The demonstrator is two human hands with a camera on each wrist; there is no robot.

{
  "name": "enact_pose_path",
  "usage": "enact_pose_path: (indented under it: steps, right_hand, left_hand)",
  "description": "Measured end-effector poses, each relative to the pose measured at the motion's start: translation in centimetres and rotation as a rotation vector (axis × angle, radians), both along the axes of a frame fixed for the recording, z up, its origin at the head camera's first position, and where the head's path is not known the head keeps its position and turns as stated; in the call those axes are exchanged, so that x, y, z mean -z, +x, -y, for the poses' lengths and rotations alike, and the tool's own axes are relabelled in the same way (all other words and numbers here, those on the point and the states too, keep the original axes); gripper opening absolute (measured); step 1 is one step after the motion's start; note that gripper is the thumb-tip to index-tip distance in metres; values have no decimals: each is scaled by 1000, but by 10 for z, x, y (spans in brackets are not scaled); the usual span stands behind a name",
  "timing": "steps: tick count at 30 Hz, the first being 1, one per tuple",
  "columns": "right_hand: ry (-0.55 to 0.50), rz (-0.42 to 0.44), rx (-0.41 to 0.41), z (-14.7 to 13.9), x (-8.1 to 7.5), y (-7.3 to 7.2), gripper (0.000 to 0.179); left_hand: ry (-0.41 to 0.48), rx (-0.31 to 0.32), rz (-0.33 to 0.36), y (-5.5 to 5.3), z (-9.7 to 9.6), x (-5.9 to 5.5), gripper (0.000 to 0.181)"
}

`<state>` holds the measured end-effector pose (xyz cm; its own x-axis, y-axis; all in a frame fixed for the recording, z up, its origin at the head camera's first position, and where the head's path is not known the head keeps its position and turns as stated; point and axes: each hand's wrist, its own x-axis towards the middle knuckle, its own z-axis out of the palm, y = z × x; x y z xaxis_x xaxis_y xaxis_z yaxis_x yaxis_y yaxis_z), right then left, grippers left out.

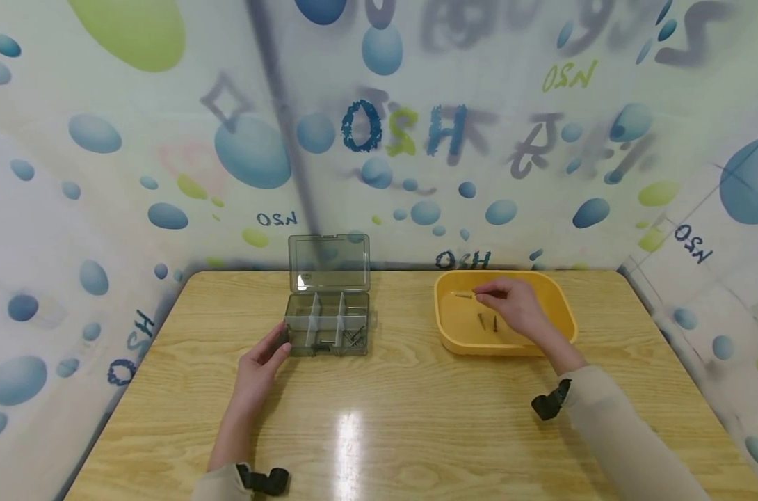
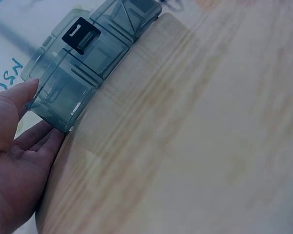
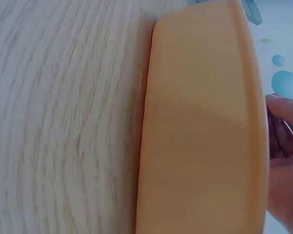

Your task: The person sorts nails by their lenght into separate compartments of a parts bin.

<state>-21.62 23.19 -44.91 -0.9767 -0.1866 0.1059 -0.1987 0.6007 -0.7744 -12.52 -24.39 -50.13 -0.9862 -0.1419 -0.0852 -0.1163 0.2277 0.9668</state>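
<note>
A small grey see-through compartment box stands on the table with its hinged lid raised against the wall. Several screws lie in its front right compartment. My left hand rests against the box's left side, thumb at the front corner; the left wrist view shows its fingers along that end, low near the table. Over the yellow tray, my right hand pinches a screw, mostly hidden by thumb and forefinger. A pale screw and two darker screws lie on the tray floor.
The wooden table meets a patterned wall right behind the box and tray. A stretch of tabletop separates the two containers. Each wrist carries a black camera.
</note>
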Motion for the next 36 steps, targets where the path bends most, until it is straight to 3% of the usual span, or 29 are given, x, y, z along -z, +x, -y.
enact_pose_path:
  steps: [16,36]
  right_hand:
    - [-59,1,-53,31,-10,-2,21]
    - [-123,36,-264,109,-14,-5,16]
  left_hand:
    - [-12,1,-15,0,0,2,52]
    - [27,12,-23,-2,3,5,52]
